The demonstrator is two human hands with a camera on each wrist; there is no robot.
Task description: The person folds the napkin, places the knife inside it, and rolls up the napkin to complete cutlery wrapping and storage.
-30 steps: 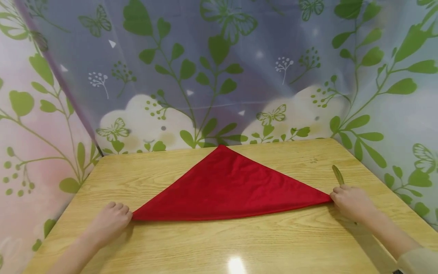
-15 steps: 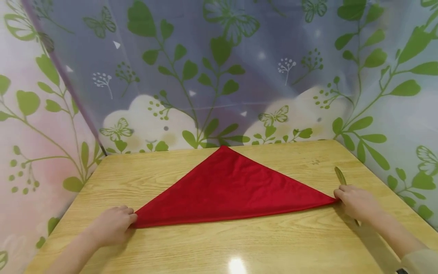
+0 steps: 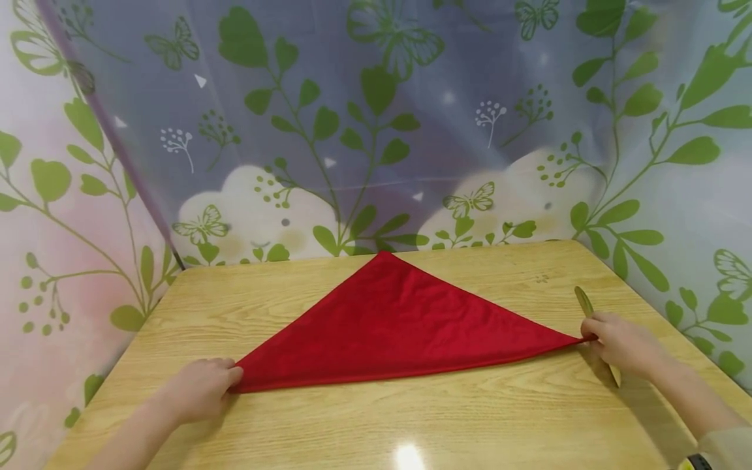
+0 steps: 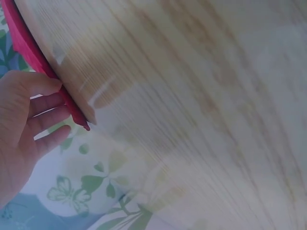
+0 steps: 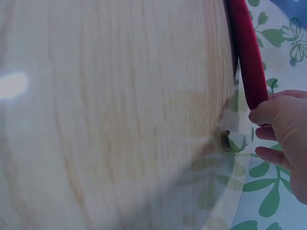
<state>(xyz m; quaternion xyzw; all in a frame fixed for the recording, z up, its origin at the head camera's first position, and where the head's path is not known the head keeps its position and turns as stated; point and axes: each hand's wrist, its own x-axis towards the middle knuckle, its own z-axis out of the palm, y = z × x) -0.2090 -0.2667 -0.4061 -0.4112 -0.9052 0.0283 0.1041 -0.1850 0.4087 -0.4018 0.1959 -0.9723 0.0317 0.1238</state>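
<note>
A red triangular scarf [image 3: 388, 326] lies spread on the wooden table, its peak pointing to the back and its long edge towards me. My left hand [image 3: 202, 390] pinches its left corner; in the left wrist view, thumb and forefinger hold the cloth while the other fingers extend behind it. At the opposite corner, my right hand [image 3: 623, 343] pinches the tip, also seen in the right wrist view, where the hand [image 5: 288, 127] grips the narrow red end. A thin, shiny gold-coloured strip [image 3: 583, 300] lies beneath my right hand; its middle is hidden and its kind unclear.
The wooden table [image 3: 364, 424] has a bright light reflection near its front. Fabric walls [image 3: 305, 163] with leaf and butterfly prints stand along its back and both sides. A dark watch-like band [image 3: 696, 462] shows on my right wrist.
The scarf's left corner has come slightly nearer to me with my left hand. My right hand has shifted a little to the right, drawing its corner along. The view has moved slightly.
</note>
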